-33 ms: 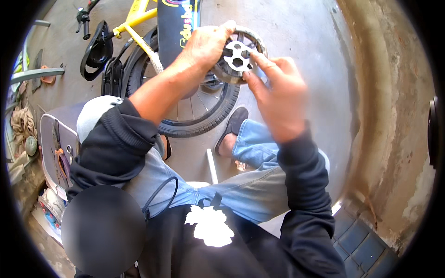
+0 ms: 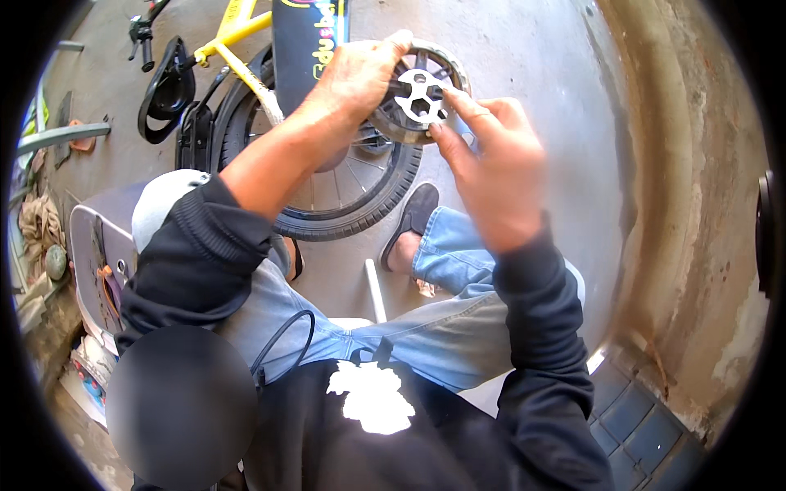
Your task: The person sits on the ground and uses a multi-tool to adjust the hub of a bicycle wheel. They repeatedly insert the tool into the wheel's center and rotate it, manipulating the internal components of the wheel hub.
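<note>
Between both hands (image 2: 354, 80) (image 2: 503, 155), wheel (image 2: 456, 65) in left grip; flat spanner (image 2: 422, 94) over it, in right pinch

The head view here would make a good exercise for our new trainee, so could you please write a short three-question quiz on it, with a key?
1. Which hand pinches the silver plate with hexagonal holes?
2. True or false: the bicycle frame is yellow.
3. What does the left hand hold?
a) the bicycle frame
b) a round spoked part
c) a shoe

Key:
1. The right hand.
2. True.
3. b
</note>
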A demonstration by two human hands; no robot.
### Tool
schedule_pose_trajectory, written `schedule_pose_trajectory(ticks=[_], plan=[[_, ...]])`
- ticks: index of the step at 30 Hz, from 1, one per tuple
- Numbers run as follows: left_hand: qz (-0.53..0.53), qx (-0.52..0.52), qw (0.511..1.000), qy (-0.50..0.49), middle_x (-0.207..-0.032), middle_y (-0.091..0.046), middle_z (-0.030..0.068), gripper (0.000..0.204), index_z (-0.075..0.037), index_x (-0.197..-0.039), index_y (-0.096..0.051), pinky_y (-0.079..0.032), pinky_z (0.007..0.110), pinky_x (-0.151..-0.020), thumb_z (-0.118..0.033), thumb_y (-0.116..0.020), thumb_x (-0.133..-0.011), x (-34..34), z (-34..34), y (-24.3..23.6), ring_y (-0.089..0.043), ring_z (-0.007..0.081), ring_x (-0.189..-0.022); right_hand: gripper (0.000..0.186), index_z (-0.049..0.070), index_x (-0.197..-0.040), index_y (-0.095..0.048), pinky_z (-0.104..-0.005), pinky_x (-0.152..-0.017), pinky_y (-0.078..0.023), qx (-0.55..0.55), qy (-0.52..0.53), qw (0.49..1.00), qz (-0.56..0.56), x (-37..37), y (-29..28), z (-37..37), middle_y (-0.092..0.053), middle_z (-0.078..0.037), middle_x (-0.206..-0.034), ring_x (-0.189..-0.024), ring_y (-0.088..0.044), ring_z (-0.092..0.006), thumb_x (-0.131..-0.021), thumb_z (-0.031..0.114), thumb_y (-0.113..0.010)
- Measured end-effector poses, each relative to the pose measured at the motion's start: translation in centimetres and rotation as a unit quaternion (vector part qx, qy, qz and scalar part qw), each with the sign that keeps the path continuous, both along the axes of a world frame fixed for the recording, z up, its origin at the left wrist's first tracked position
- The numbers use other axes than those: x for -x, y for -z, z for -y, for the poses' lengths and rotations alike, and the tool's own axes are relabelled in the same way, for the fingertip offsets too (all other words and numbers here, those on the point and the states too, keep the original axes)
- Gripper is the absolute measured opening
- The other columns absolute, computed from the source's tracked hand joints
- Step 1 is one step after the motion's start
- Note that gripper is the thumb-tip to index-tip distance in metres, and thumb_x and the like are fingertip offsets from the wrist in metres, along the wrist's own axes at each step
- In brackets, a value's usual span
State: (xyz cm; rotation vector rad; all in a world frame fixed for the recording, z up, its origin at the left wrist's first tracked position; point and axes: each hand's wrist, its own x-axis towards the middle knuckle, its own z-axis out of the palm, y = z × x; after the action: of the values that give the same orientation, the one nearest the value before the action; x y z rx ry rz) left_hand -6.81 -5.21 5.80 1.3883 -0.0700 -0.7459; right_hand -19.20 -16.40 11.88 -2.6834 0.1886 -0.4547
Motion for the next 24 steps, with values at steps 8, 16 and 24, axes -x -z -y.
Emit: schedule_pose_trajectory(ticks=[8,16,24], plan=[[0.013,-0.019,1.0,0.016,-0.073,-0.057,0.0019,0.039,-0.002,-0.083,-0.062,-0.042,0.021,-0.062,-0.041,-0.056,-0.088,0.5,-0.6,-0.2,-0.053,0.0075,-0.067,0.041,0.009,-0.111,-0.064,-0.0291,-0.057,-0.048,-0.033,-0.018,0.999,-0.016,1.2,1.3,0.5,-0.057,-0.009,-0.079,-0.064,-0.058,-0.0189,-0.071,0.006,-0.073],[0.023,-0.01,0.999,0.029,-0.071,-0.056,0.0022,0.04,-0.002,-0.084,-0.063,-0.04,0.02,-0.059,-0.042,-0.056,-0.087,0.4,-0.8,-0.6,-0.051,0.0069,-0.065,0.041,0.012,-0.11,-0.064,-0.0288,-0.057,-0.048,-0.026,-0.074,0.996,-0.04,0.3,0.8,2.3,-0.057,-0.007,-0.078,-0.064,-0.058,-0.0191,-0.071,0.009,-0.074],[0.039,-0.051,0.996,0.058,-0.07,-0.054,0.0011,0.042,-0.003,-0.084,-0.062,-0.04,0.02,-0.059,-0.045,-0.056,-0.087,-0.1,-0.5,-0.2,-0.05,0.0064,-0.065,0.038,0.014,-0.109,-0.066,-0.0285,-0.056,-0.047,0.008,-0.128,0.989,-0.079,-0.8,-0.2,4.0,-0.057,-0.006,-0.075,-0.064,-0.056,-0.0182,-0.073,0.012,-0.074]])
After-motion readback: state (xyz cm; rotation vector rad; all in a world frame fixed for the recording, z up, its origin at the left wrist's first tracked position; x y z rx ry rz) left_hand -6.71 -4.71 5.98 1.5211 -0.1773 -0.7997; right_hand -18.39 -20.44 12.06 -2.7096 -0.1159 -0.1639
